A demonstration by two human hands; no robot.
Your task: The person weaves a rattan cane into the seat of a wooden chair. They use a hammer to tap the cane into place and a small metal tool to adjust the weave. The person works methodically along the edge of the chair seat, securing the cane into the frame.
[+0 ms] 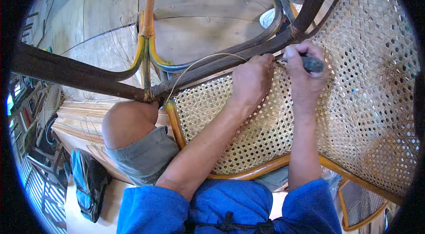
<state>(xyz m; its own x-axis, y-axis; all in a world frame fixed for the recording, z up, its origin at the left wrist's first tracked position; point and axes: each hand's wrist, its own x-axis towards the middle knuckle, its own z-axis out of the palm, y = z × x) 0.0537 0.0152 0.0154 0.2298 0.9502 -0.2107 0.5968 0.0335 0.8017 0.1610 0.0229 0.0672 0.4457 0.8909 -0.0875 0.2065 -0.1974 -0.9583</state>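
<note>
A woven cane panel [261, 132] lies across my lap, fixed along a dark rattan pole [221, 72] at its far side. My left hand [253, 79] is closed at the panel's far edge, against the pole. A thin cane strand [199, 60] arcs from the pole's left joint to this hand and seems pinched there; its fingertips are hidden. To the right, my right hand [307, 72] is wrapped round a short tool with a dark, blunt handle [312, 64]. The tool's working end is hidden near the weave's edge, close to my left fingers.
A second cane panel [372, 88] rises at the right. Curved rattan struts [148, 26] stand beyond the pole. A glossy rattan rim [252, 172] borders the near side. A backpack [86, 185] lies lower left, beside stacked boards [79, 121]. Another cane-seated piece [361, 205] sits lower right.
</note>
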